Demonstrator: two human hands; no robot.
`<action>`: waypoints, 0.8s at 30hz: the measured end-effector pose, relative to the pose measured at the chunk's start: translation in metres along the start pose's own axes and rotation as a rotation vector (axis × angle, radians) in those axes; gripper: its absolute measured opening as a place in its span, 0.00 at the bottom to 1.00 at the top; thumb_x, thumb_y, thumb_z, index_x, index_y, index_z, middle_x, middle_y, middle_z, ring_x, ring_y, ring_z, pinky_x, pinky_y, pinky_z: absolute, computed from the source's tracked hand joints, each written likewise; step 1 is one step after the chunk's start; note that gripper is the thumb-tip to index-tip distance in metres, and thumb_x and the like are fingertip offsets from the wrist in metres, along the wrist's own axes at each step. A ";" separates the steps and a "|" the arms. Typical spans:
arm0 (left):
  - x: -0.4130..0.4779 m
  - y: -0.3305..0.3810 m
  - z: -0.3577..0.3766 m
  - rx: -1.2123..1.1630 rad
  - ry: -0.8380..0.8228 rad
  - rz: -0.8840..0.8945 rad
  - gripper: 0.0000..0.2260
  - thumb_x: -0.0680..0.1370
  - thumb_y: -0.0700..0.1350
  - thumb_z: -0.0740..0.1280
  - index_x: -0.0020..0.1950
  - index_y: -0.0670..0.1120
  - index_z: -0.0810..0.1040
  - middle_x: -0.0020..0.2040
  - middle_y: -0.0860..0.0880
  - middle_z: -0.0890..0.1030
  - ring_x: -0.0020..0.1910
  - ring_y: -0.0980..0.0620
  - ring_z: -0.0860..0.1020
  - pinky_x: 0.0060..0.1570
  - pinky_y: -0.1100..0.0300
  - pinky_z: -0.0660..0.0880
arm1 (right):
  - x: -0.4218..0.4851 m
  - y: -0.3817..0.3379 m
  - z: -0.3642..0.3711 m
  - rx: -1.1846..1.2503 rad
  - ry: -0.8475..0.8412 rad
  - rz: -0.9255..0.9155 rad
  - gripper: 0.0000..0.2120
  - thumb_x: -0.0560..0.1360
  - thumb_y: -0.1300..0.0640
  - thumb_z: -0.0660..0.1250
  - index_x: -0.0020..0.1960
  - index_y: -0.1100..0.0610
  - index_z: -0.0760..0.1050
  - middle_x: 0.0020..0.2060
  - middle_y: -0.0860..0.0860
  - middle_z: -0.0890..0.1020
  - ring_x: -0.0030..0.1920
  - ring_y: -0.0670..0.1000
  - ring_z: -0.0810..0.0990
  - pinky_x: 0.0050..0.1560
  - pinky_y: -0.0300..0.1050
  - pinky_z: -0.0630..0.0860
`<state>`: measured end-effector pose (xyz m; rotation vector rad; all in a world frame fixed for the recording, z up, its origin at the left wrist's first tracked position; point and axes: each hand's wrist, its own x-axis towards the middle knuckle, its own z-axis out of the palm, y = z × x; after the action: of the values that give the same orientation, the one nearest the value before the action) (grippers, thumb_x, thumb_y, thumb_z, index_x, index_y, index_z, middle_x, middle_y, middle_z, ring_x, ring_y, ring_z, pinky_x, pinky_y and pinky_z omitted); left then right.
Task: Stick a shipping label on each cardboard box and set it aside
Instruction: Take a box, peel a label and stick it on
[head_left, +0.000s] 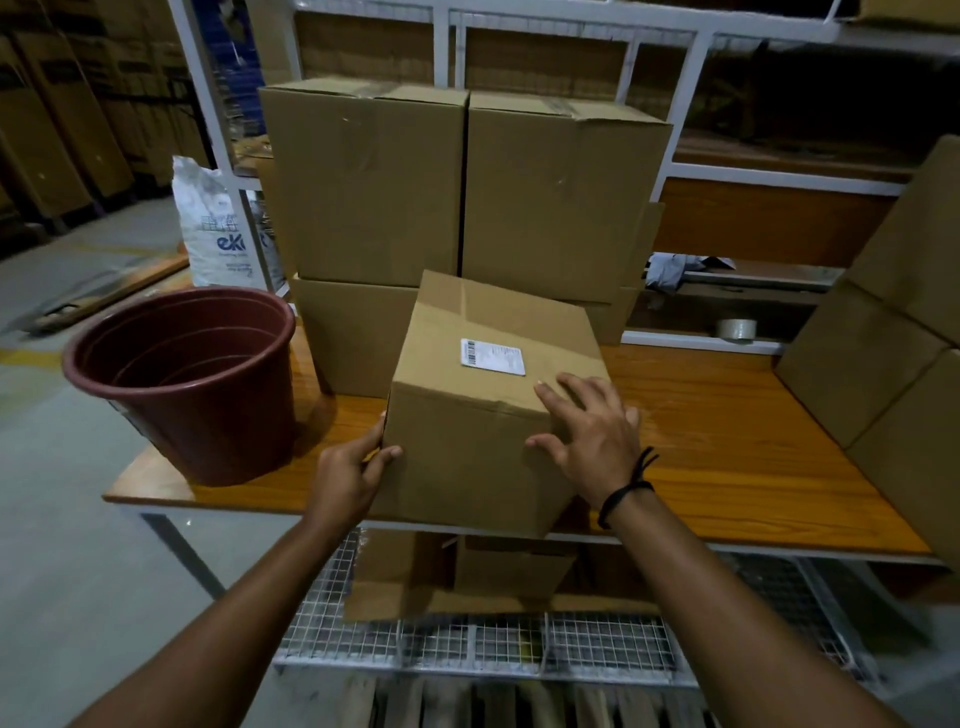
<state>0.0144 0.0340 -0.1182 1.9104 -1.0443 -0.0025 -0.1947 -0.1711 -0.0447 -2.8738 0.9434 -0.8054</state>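
Your table (727, 441) has an orange wooden top on a white metal frame. At its left end, near the front corner, a red-brown bucket (208, 395) stands upright. A box (467, 441) with a white label (492, 356) on top sits at the front middle, turned at an angle, its near corner past the front edge. Behind it, a back box (358, 332) rests on the top and carries more boxes stacked on it. Side boxes (852, 364) are piled on the right end. Under the top, a wire shelf (613, 639) holds loose cardboard (467, 597).
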 end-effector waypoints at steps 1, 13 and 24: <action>-0.001 -0.002 0.004 -0.018 -0.006 -0.024 0.20 0.78 0.44 0.68 0.70 0.45 0.73 0.58 0.53 0.80 0.55 0.57 0.79 0.52 0.63 0.78 | 0.001 0.001 0.001 -0.015 -0.016 -0.008 0.31 0.65 0.42 0.76 0.67 0.43 0.74 0.66 0.50 0.75 0.66 0.58 0.69 0.53 0.57 0.68; -0.001 -0.015 0.005 0.068 -0.062 -0.198 0.35 0.70 0.73 0.62 0.69 0.52 0.73 0.58 0.50 0.82 0.52 0.54 0.80 0.45 0.53 0.81 | 0.012 0.002 0.001 -0.131 -0.174 -0.108 0.29 0.71 0.37 0.67 0.71 0.38 0.66 0.71 0.46 0.69 0.70 0.54 0.63 0.57 0.55 0.65; 0.079 0.039 -0.031 0.163 -0.214 0.205 0.39 0.68 0.78 0.55 0.66 0.52 0.78 0.71 0.54 0.72 0.74 0.59 0.59 0.75 0.52 0.48 | 0.083 -0.006 -0.017 0.229 -0.363 0.044 0.12 0.75 0.42 0.66 0.54 0.46 0.80 0.45 0.46 0.79 0.49 0.50 0.76 0.46 0.47 0.74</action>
<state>0.0512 -0.0040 -0.0408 1.9704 -1.4196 -0.0055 -0.1424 -0.2097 0.0104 -2.6595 0.8068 -0.3421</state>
